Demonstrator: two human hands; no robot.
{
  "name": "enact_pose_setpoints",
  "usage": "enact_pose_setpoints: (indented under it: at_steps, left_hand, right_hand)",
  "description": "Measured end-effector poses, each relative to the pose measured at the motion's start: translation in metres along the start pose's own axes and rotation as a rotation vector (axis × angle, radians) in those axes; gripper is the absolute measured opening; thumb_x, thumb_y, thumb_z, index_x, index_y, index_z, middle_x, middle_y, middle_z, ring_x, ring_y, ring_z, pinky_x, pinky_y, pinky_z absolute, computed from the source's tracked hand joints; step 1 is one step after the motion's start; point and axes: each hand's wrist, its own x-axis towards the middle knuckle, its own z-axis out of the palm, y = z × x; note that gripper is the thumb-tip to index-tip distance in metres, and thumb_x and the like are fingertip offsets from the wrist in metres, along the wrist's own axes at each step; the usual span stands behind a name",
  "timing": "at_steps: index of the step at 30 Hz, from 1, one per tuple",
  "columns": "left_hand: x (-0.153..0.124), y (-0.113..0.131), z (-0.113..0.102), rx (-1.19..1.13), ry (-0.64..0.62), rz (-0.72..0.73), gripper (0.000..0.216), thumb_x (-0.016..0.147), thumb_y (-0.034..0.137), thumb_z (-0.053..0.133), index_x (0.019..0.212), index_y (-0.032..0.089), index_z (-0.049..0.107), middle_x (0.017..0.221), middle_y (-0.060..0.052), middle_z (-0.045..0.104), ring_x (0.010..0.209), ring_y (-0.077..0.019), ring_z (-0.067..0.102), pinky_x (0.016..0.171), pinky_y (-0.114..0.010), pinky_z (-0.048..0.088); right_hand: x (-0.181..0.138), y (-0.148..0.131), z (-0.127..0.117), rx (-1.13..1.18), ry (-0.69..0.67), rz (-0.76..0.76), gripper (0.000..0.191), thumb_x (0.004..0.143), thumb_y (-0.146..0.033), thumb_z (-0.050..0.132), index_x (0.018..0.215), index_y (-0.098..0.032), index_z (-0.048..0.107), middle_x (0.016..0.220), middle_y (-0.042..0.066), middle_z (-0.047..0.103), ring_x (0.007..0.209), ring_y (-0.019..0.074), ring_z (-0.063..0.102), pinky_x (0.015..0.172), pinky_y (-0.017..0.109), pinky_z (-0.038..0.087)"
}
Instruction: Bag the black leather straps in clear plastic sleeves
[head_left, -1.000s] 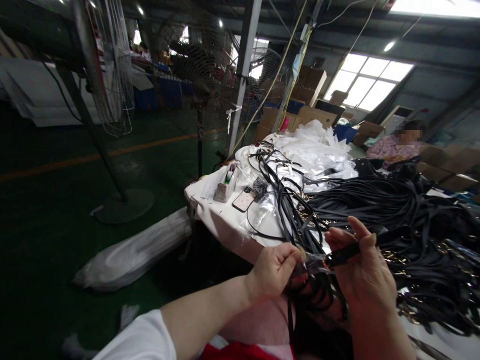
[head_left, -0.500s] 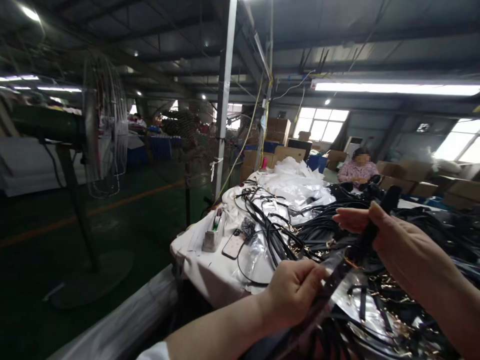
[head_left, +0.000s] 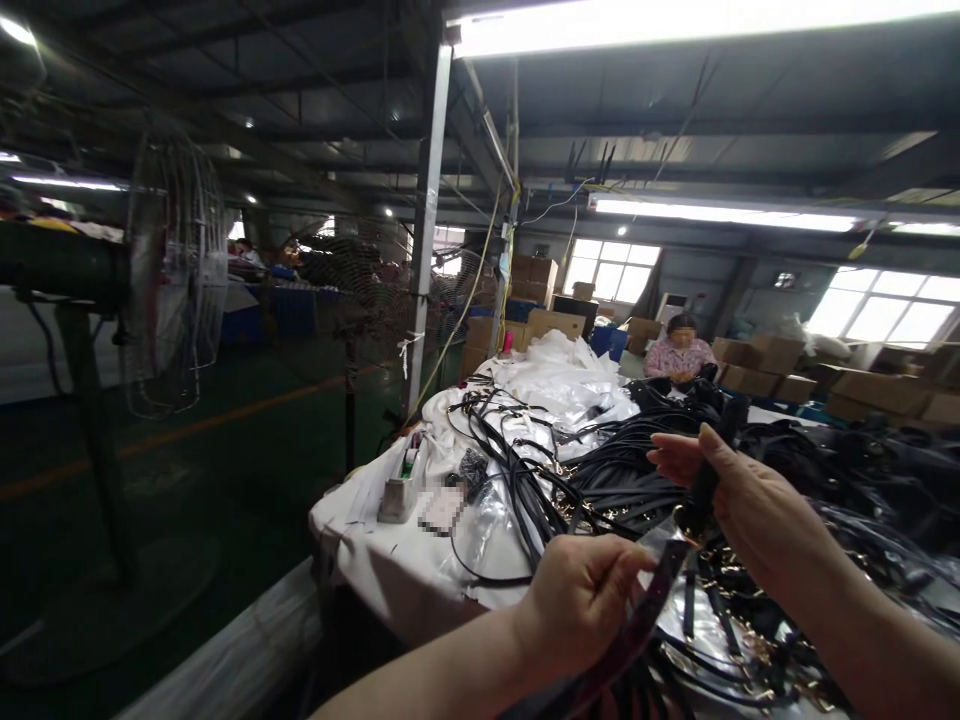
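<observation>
My left hand (head_left: pixel 581 600) is closed in a pinch at the edge of a clear plastic bag (head_left: pixel 664 538). Beside its fingers a dark, shiny strip runs down toward the bottom of the view. Between the thumb and fingers of my right hand (head_left: pixel 765 515) is a folded black strap (head_left: pixel 709 478), standing upward with gold-coloured metal near its lower end. Under and around both hands lies a heap of black straps (head_left: pixel 622 455) with gold-coloured clasps. How far the strap reaches into the bag is hard to make out.
Crumpled white plastic bags (head_left: pixel 566 375) are piled at the table's far side. A small grey holder (head_left: pixel 394 500) stands near the left edge of the white-covered table (head_left: pixel 360 530). A metal post (head_left: pixel 427 230) rises behind, a fan (head_left: pixel 176 270) stands left, and a person (head_left: pixel 679 355) sits across.
The view has shifted slightly, so the surroundings sit further left. Both hands keep their grips, and the strap and bag stay close together between them.
</observation>
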Motion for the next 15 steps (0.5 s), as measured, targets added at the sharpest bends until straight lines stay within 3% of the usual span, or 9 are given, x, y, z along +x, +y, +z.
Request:
enact_pose_setpoints:
  at_steps: [3,7,11,15]
  left_hand:
    - [0.001,-0.006,0.007,-0.097,-0.055,-0.149,0.062,0.092,0.066,0.039,0.074,0.012,0.064,0.06,-0.003,0.058,0.052,-0.0097,0.049,0.048,-0.02,0.035]
    - [0.009,-0.031,0.014,-0.431,-0.004,-0.399,0.068,0.077,0.081,0.047,0.08,0.014,0.059,0.054,-0.002,0.059,0.041,-0.0119,0.051,0.04,-0.021,0.039]
    - [0.011,-0.044,0.011,-0.581,0.11,-0.402,0.068,0.072,0.081,0.056,0.08,0.013,0.058,0.051,-0.002,0.061,0.036,-0.0106,0.051,0.038,-0.02,0.04]
    - [0.002,-0.038,0.009,-0.592,0.064,-0.379,0.066,0.075,0.077,0.057,0.086,0.013,0.06,0.054,-0.002,0.063,0.036,-0.0096,0.051,0.037,-0.019,0.04]
  right_hand:
    - [-0.012,-0.005,0.002,-0.014,-0.086,0.04,0.061,0.065,-0.074,0.073,0.093,-0.02,0.08,0.092,0.012,0.077,0.091,0.0286,0.07,0.09,0.04,0.052]
    - [-0.035,-0.005,0.004,-0.046,-0.244,0.062,0.057,0.075,-0.073,0.064,0.099,-0.024,0.079,0.093,0.012,0.077,0.091,0.0286,0.069,0.084,0.039,0.054]
    - [-0.048,-0.002,-0.001,-0.174,-0.293,0.051,0.051,0.076,-0.068,0.067,0.102,-0.025,0.079,0.097,0.011,0.076,0.099,0.0311,0.067,0.095,0.042,0.05]
    - [-0.044,-0.003,-0.005,-0.165,-0.144,0.043,0.052,0.067,-0.07,0.073,0.094,-0.026,0.081,0.098,0.01,0.076,0.099,0.0309,0.066,0.088,0.038,0.054]
